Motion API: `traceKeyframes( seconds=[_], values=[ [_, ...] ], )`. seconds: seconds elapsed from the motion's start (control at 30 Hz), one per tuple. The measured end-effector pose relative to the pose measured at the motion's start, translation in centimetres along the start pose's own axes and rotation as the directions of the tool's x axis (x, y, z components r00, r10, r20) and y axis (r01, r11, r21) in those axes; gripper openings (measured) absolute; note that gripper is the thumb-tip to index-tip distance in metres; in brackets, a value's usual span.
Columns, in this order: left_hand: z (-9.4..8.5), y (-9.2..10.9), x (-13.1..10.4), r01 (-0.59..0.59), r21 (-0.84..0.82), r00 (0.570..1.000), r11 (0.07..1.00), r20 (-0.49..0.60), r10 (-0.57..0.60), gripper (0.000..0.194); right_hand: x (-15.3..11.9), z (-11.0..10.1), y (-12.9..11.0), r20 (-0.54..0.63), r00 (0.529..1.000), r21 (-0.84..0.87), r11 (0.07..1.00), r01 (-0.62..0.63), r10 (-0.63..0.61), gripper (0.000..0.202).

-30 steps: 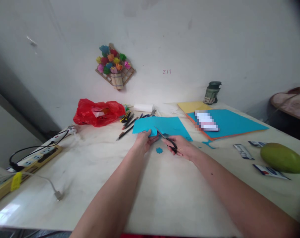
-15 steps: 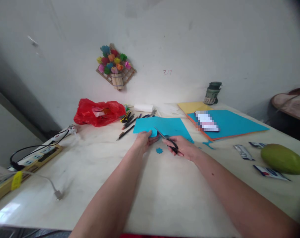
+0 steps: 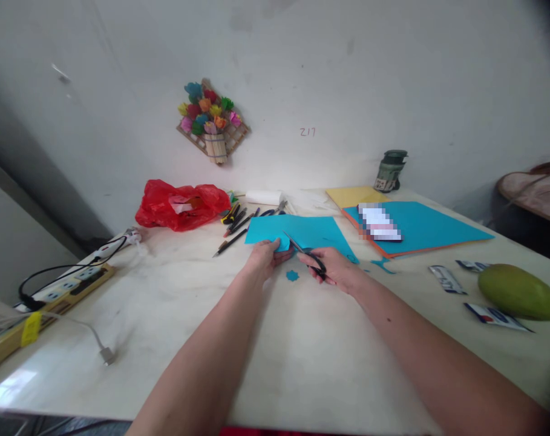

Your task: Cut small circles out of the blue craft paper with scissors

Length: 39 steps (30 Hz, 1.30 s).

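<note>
A sheet of blue paper (image 3: 308, 227) is held at its near left edge by my left hand (image 3: 266, 257), thumb on top and fingers underneath. My right hand (image 3: 331, 266) is closed around the black handles of a pair of scissors (image 3: 319, 265). The scissor blades point up and left, lying across the paper's near edge close to my left thumb. On the table just below the hands lies a small blue paper cutout with a jagged, flower-like outline (image 3: 292, 275). Blue paper scraps (image 3: 383, 265) lie to the right of my right hand.
Pens (image 3: 232, 241), pliers and a red plastic bag (image 3: 179, 206) are at the back left. A power strip (image 3: 75, 284) with cables runs along the left. To the right are stacked coloured sheets (image 3: 429, 227) with a phone (image 3: 379, 223), a green bottle (image 3: 390, 171), wrappers and a green fruit (image 3: 517, 292).
Both hands stay in nearly the same place. The blue sheet has shifted very slightly, and the scissors remain at its near edge.
</note>
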<state>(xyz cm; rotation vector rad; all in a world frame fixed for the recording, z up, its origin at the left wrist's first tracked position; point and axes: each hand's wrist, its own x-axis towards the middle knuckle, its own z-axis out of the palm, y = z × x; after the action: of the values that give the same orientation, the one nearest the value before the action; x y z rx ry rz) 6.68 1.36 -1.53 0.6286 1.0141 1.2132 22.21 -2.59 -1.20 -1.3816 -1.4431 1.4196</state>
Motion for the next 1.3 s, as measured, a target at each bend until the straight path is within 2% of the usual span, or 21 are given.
traceKeyframes(
  seconds=[0.13, 0.43, 0.7, 0.83, 0.97, 1.1, 1.3],
  values=[
    [-0.2, 0.1, 0.1, 0.01, -0.01, 1.0, 1.0, 0.012, -0.009, 0.012, -0.2, 0.1, -0.5, -0.021, 0.999, 0.007, 1.0, -0.027, 0.027, 0.036],
    [-1.4, 0.4, 0.8, 0.028, 0.05, 0.992, 0.998, 0.119, -0.033, 0.008, -0.1, -0.3, -0.1, 0.014, 0.999, -0.116, 0.992, 0.053, -0.052, 0.037],
    [-1.3, 0.7, 0.5, 0.007, 0.074, 0.995, 0.997, 0.102, -0.015, 0.015, -0.6, -0.2, -0.8, 0.019, 1.0, -0.137, 0.99, 0.022, -0.019, 0.035],
    [-1.1, 0.8, 0.3, -0.023, 0.075, 0.996, 0.997, 0.086, 0.016, 0.017, -0.8, 0.2, -1.0, -0.024, 1.0, -0.097, 0.995, -0.003, 0.001, 0.034],
    [-1.1, 0.9, 0.4, -0.066, 0.083, 0.996, 0.994, 0.069, 0.06, 0.016, -0.8, 0.9, -1.0, -0.1, 0.995, -0.064, 0.998, 0.02, -0.026, 0.033],
    [-1.5, 1.0, 0.7, -0.102, 0.102, 0.994, 0.99, 0.059, 0.096, 0.014, -0.6, 1.6, -0.8, -0.161, 0.985, -0.127, 0.991, 0.045, -0.065, 0.042],
    [-1.9, 1.4, 0.9, -0.115, 0.121, 0.99, 0.986, 0.097, 0.104, 0.013, -0.4, 1.6, -0.4, -0.134, 0.982, -0.194, 0.975, 0.107, -0.135, 0.044]
  ],
)
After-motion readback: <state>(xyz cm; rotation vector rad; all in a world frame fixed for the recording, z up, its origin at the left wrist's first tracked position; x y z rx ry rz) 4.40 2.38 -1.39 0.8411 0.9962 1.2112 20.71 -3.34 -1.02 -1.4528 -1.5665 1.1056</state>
